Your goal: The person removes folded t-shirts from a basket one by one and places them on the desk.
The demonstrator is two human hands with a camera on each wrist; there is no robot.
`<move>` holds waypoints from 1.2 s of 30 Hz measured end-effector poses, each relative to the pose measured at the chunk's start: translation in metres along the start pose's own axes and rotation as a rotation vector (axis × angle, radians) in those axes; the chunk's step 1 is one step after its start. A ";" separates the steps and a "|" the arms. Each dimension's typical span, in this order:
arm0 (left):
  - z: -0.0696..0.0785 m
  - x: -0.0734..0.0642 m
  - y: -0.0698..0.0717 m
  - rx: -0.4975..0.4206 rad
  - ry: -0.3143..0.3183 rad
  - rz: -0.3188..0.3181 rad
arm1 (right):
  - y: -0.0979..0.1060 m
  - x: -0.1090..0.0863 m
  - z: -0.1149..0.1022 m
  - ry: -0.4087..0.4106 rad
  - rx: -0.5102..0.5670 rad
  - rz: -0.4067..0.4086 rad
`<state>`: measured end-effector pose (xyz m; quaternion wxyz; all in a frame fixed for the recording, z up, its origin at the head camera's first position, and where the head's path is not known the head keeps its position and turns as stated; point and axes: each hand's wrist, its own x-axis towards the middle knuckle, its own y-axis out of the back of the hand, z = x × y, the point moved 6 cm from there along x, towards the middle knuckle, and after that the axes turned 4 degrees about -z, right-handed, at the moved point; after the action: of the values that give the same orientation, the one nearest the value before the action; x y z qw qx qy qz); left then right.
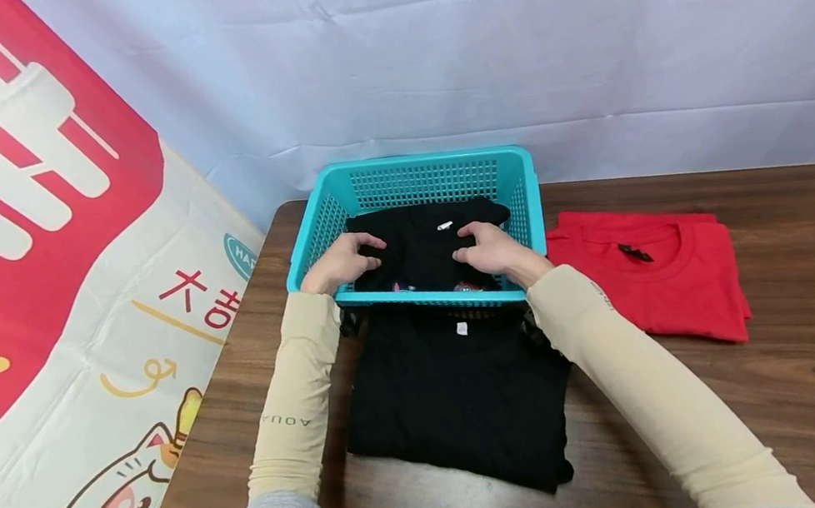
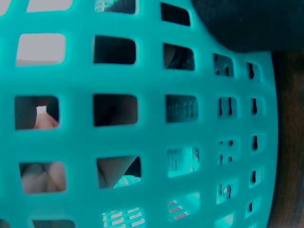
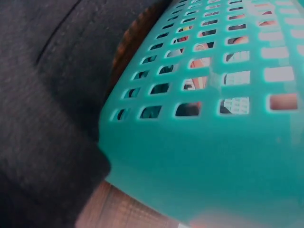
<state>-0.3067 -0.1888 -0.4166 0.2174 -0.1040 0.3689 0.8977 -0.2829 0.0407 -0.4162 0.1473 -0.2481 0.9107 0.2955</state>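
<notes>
A folded black T-shirt point(image 1: 417, 240) with a small white neck label lies in a turquoise plastic basket point(image 1: 434, 159); a bit of coloured print shows near the basket's front rim. My left hand point(image 1: 348, 262) reaches over the basket's front left, thumb and fingers apart on the shirt's left part. On the other side, my right hand point(image 1: 493, 249) is at the shirt's right part, its thumb and index finger likewise spread. Both wrist views mostly show the perforated basket wall point(image 2: 152, 80), with parts of a hand glimpsed through the holes.
Another folded black T-shirt point(image 1: 462, 399) lies on the wooden table point(image 1: 809, 267), in front of the basket. To the right is a folded red T-shirt point(image 1: 652, 276). A pale cloth point(image 1: 505, 50) hangs behind the table, and a printed banner point(image 1: 83, 324) stands at its left edge.
</notes>
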 end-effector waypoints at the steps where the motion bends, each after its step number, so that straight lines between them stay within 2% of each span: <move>1: 0.000 0.000 -0.001 0.001 -0.001 -0.009 | 0.001 -0.001 -0.001 0.005 0.002 0.012; 7: -0.001 -0.001 -0.003 0.009 -0.008 -0.054 | 0.005 -0.001 -0.003 0.058 0.005 0.078; 12: -0.002 -0.001 -0.003 -0.021 -0.003 -0.046 | 0.008 0.000 -0.003 0.094 0.034 0.128; 16: -0.001 -0.002 0.000 -0.059 -0.006 -0.001 | 0.009 0.001 -0.003 0.122 0.067 0.157; 22: -0.001 -0.001 0.007 -0.105 -0.004 0.106 | 0.013 -0.002 -0.007 0.173 0.133 0.206; 27: -0.003 -0.002 0.013 -0.182 -0.015 0.177 | 0.017 -0.004 -0.007 0.174 0.214 0.236; 31: -0.003 -0.002 0.015 -0.232 -0.033 0.203 | 0.021 -0.003 -0.005 0.163 0.292 0.261; 36: -0.004 -0.003 0.017 -0.274 -0.042 0.207 | 0.024 -0.002 -0.003 0.150 0.321 0.305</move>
<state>-0.3125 -0.2032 -0.4076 0.1152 -0.0753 0.2474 0.9591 -0.2942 0.0561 -0.4017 0.0705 -0.1025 0.9814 0.1464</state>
